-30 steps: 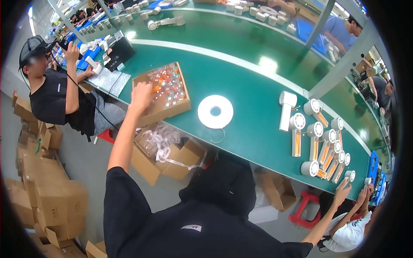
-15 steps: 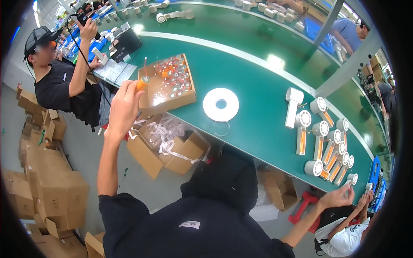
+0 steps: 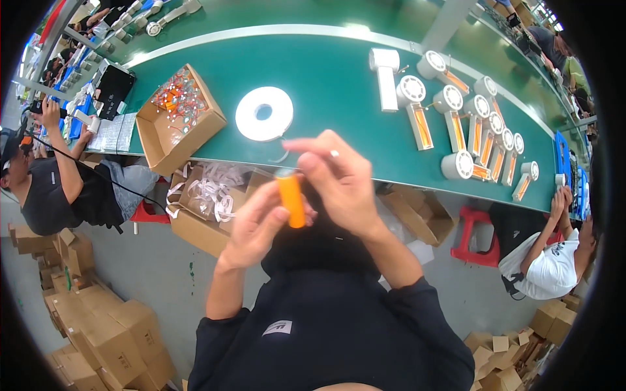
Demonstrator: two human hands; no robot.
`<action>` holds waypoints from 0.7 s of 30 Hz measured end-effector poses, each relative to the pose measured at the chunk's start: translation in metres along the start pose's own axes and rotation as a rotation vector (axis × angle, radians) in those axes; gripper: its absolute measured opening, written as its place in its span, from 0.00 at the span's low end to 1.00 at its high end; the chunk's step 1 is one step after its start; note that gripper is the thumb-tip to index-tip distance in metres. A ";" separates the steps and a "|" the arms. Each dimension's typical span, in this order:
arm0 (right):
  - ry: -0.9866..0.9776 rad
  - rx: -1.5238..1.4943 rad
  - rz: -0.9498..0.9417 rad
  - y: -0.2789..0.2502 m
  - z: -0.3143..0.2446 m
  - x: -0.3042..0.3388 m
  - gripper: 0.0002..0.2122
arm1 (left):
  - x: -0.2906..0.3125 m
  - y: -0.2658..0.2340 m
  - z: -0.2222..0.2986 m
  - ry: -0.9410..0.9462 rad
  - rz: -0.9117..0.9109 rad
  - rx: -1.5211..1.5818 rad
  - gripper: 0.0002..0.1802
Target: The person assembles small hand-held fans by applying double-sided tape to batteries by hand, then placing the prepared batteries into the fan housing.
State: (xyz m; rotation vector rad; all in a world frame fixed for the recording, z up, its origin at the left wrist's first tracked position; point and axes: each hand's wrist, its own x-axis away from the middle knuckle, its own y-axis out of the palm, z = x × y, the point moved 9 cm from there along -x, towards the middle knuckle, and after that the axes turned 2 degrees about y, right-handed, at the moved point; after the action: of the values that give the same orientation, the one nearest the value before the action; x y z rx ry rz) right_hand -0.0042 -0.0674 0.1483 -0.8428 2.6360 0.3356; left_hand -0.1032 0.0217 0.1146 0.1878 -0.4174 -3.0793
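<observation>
My left hand [image 3: 254, 225] is closed around an orange cylindrical battery [image 3: 291, 202], held upright above the table's near edge. My right hand [image 3: 339, 182] is beside the battery's top, thumb and index finger apart, and I see nothing between them. Just beyond its index fingertip lies a white roll of tape [image 3: 246, 117], its loose end [image 3: 280, 158] trailing toward me. A cardboard box [image 3: 153, 133] at the left holds several orange batteries with red wires [image 3: 176, 98]. On the right are several white handheld fans [image 3: 418, 120], most with opened handles showing orange inside.
Under the table edge stands an open carton [image 3: 195, 225] of white strips; another carton [image 3: 417, 215] is farther right. Red stools [image 3: 466, 241] stand on the floor. One person [image 3: 59, 176] works at the left, another [image 3: 541, 257] at the right. Stacked cartons [image 3: 111, 332] fill the lower left.
My left hand has brought the battery from beside the box to in front of my body. My right hand has come from the fans on the right to meet it. The view has turned rightward.
</observation>
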 end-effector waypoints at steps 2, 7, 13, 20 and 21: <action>0.092 0.058 0.061 -0.017 -0.001 0.009 0.08 | 0.005 0.009 -0.024 -0.090 -0.005 -0.090 0.21; 0.151 0.117 -0.087 -0.024 0.024 0.023 0.14 | 0.007 0.023 -0.041 -0.103 -0.123 -0.265 0.21; 0.538 -0.394 -0.129 -0.009 0.074 0.072 0.24 | 0.008 0.008 -0.054 -0.043 0.109 0.098 0.26; 0.476 -0.110 0.083 -0.028 0.081 0.072 0.12 | -0.020 -0.029 -0.041 0.027 -0.035 -0.722 0.22; 0.476 -0.087 0.085 -0.033 0.082 0.071 0.13 | -0.032 -0.045 -0.027 0.181 -0.050 -1.061 0.23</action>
State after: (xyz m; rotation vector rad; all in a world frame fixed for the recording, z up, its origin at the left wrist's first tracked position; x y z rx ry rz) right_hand -0.0176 -0.1030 0.0414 -0.9347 3.1233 0.3027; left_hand -0.0684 0.0595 0.0809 0.4098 1.1925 -2.8099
